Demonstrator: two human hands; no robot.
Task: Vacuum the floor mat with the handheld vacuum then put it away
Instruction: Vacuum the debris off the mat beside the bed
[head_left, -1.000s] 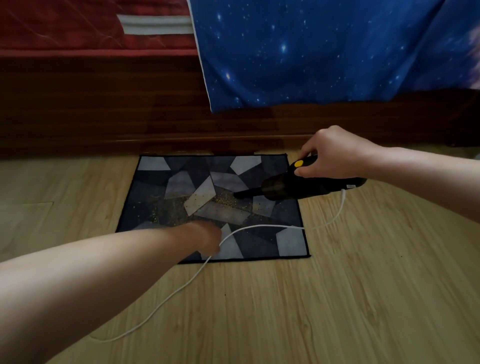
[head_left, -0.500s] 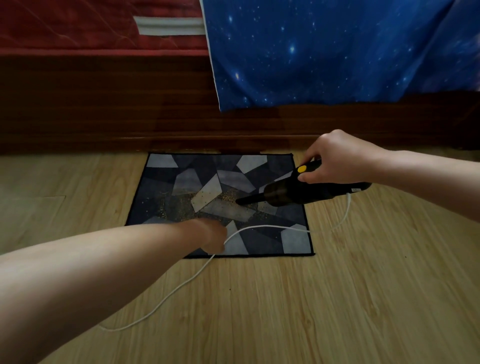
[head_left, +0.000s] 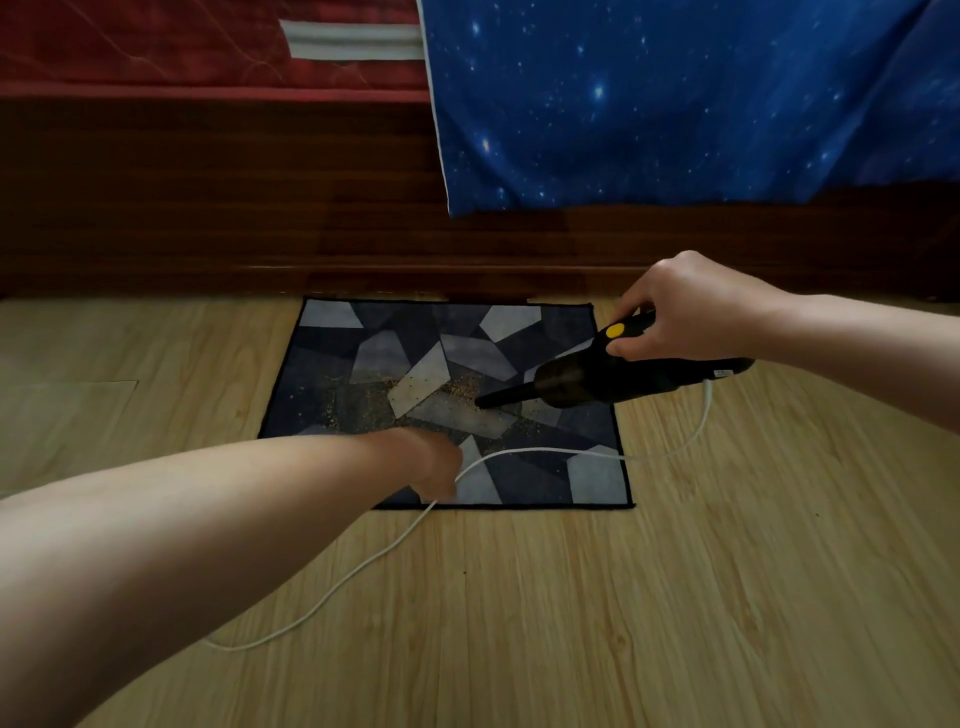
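Broadly, from largest to smallest, we list what shows.

1. Wooden floor (head_left: 675, 597): pale planks, under both hands and running on toward us.
2. Dark wooden panel (head_left: 208, 208): stands beyond both hands, along the far edge of the floor.
3. Blue starry cloth (head_left: 675, 104): hangs over the panel, above and beyond the right hand.
4. Red mattress (head_left: 156, 47): on top of the panel, far beyond the left hand; a pale strip lies along its edge.
5. Floor mat (head_left: 332, 384): dark, with grey and white angular patches, flat on the floor between the two hands, its far edge close to the panel.
6. Left hand (head_left: 434, 462): reaches out on a bare forearm and rests on the near part of the mat. We see it from behind the wrist, its fingers hidden, so we cannot tell whether it is open or grips anything.
7. Right hand (head_left: 696, 306): above the mat's right edge, fingers curled round the handle of the vacuum.
8. Handheld vacuum (head_left: 623, 379): black, held just under the right hand, its nozzle slanting down and leftward to the middle of the mat.
9. White cord (head_left: 545, 449): leaves the vacuum's rear below the right wrist, crosses the mat, passes right beside the left hand and trails over the floor.
10. Crumbs (head_left: 457, 387): a scatter on the mat, beyond the left hand, at the nozzle tip.
11. Yellow button (head_left: 615, 330): on the handle, beside the right thumb.
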